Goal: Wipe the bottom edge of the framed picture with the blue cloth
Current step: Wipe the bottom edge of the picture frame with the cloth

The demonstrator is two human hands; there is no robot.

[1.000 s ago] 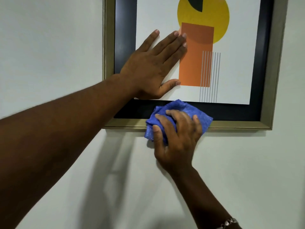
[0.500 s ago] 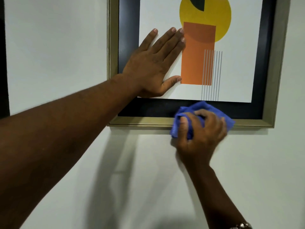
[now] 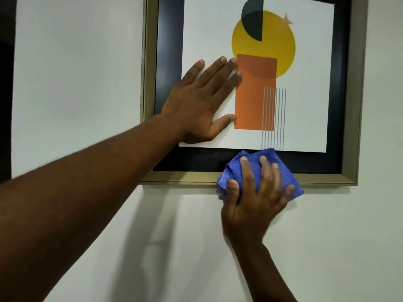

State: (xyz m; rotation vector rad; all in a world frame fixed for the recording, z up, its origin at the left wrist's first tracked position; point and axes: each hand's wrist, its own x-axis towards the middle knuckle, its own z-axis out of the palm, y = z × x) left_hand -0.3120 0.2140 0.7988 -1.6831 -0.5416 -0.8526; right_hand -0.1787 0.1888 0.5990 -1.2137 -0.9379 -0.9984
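A framed picture (image 3: 351, 105) with a gold frame and black inner border hangs on a white wall; its print shows a yellow circle and an orange rectangle. My left hand (image 3: 202, 103) lies flat on the glass at the lower left, fingers spread, holding nothing. My right hand (image 3: 255, 199) presses a bunched blue cloth (image 3: 287, 179) against the frame's bottom edge (image 3: 181, 178), a little right of the middle. The cloth covers that stretch of the gold edge and part of the black border.
White wall (image 3: 76, 73) surrounds the picture on the left, right and below. A dark vertical strip (image 3: 6, 105) runs along the far left of the view. My arms cast shadows on the wall under the frame.
My right hand has slid the blue cloth to the right along the bottom edge, from left of centre to right of centre. My left hand has stayed flat on the glass.
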